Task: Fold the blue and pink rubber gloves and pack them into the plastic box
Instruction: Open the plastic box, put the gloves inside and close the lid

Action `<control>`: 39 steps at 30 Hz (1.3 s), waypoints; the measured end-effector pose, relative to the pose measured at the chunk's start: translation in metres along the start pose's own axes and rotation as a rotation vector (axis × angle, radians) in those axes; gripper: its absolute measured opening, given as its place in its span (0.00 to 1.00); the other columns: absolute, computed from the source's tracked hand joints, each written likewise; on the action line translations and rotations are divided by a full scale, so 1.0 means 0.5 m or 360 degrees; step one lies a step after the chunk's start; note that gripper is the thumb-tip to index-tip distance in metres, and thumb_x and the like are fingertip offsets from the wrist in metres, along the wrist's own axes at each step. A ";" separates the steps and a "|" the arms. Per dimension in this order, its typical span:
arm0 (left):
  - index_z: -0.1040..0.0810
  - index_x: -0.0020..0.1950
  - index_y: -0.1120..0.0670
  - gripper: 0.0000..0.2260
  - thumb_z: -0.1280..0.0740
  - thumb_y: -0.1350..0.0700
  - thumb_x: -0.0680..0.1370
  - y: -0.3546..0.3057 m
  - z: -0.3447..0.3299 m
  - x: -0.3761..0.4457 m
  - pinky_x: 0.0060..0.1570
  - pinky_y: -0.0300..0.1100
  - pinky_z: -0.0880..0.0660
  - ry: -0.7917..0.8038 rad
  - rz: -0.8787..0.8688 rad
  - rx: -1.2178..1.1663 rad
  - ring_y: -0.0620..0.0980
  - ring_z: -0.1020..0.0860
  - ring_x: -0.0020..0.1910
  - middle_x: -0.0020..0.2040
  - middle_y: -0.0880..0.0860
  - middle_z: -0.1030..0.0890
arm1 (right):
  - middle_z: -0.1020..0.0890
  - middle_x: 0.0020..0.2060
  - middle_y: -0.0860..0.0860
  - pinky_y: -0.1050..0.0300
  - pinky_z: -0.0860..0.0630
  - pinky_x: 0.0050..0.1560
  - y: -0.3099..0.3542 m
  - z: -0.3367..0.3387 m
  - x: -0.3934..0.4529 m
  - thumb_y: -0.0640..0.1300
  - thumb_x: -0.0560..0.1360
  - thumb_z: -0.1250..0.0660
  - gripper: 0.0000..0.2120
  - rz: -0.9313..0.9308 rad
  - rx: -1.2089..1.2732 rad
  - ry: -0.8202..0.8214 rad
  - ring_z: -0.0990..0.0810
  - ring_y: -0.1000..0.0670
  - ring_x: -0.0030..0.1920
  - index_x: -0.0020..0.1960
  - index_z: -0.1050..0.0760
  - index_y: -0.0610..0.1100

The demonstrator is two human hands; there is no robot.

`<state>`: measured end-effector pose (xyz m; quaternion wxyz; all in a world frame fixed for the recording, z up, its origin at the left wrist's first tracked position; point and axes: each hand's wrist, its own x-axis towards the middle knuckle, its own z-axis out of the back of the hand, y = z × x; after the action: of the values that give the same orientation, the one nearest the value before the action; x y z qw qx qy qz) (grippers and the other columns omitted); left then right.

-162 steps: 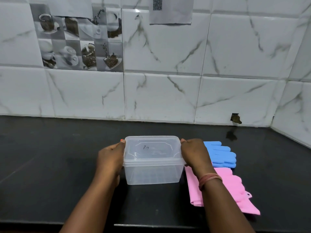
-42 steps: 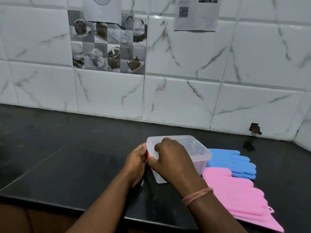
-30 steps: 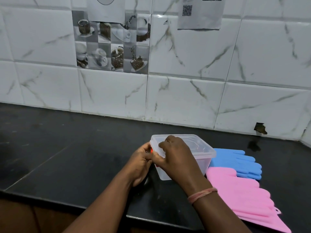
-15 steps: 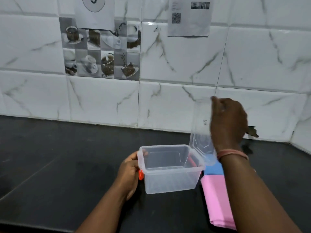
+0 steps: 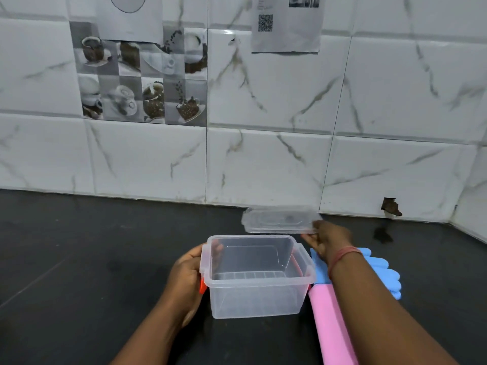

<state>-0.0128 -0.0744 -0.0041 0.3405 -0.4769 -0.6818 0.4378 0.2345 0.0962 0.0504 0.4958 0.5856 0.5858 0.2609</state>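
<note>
The clear plastic box (image 5: 257, 299) stands open on the black counter, with nothing inside it. My left hand (image 5: 185, 280) grips its left end beside an orange clasp (image 5: 202, 285). My right hand (image 5: 325, 239) holds the clear lid (image 5: 279, 219) nearly flat, behind the box and close to the wall. The blue gloves (image 5: 382, 270) lie flat to the right of the box, partly under my right forearm. The pink gloves (image 5: 332, 327) lie in front of the blue ones, also partly covered by that arm.
The black counter (image 5: 79, 259) runs left and back to a white marble-tiled wall (image 5: 263, 159). A side wall closes the far right corner. Paper sheets hang on the tiles above. The counter's front edge lies below the frame.
My right hand has unclipped the lid, lifted it off the box and lowered it flat behind the box near the wall. The left hand stays on the box's left end.
</note>
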 end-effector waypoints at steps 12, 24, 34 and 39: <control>0.15 0.59 0.62 0.15 0.40 0.63 0.82 0.001 0.002 0.002 0.58 0.64 0.27 -0.0035 -0.0028 0.0136 0.65 0.18 0.53 0.57 0.68 0.16 | 0.20 0.38 0.41 0.61 0.28 0.31 -0.003 -0.041 -0.069 0.42 0.78 0.32 0.11 0.0108 -0.1087 0.0167 0.25 0.46 0.32 0.53 0.21 0.34; 0.20 0.68 0.60 0.23 0.44 0.69 0.77 0.007 -0.005 0.005 0.59 0.58 0.28 -0.0248 -0.0047 -0.0044 0.62 0.21 0.57 0.59 0.63 0.16 | 0.17 0.37 0.35 0.38 0.18 0.52 0.034 0.068 -0.223 0.46 0.77 0.34 0.19 0.0704 -0.1522 0.0057 0.16 0.35 0.43 0.33 0.25 0.33; 0.19 0.45 0.51 0.13 0.42 0.63 0.73 -0.048 -0.217 -0.226 0.46 0.39 0.24 -0.0431 -0.1045 0.0673 0.45 0.20 0.43 0.40 0.46 0.18 | 0.19 0.54 0.43 0.54 0.26 0.51 -0.007 0.217 -0.270 0.48 0.75 0.31 0.11 0.0609 -0.2159 -0.0369 0.22 0.42 0.54 0.53 0.22 0.42; 0.24 0.67 0.54 0.17 0.42 0.52 0.81 0.054 -0.349 -0.292 0.64 0.47 0.27 0.0324 0.0185 0.1677 0.56 0.25 0.65 0.66 0.57 0.23 | 0.27 0.66 0.42 0.42 0.34 0.67 -0.018 0.281 -0.289 0.56 0.71 0.33 0.23 0.0113 -0.2253 -0.0496 0.31 0.39 0.67 0.64 0.27 0.48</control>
<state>0.1963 -0.1612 0.0311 0.5731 -0.3185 -0.3058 0.6904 0.3296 -0.0807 0.0298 0.8250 0.1733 0.1797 0.5070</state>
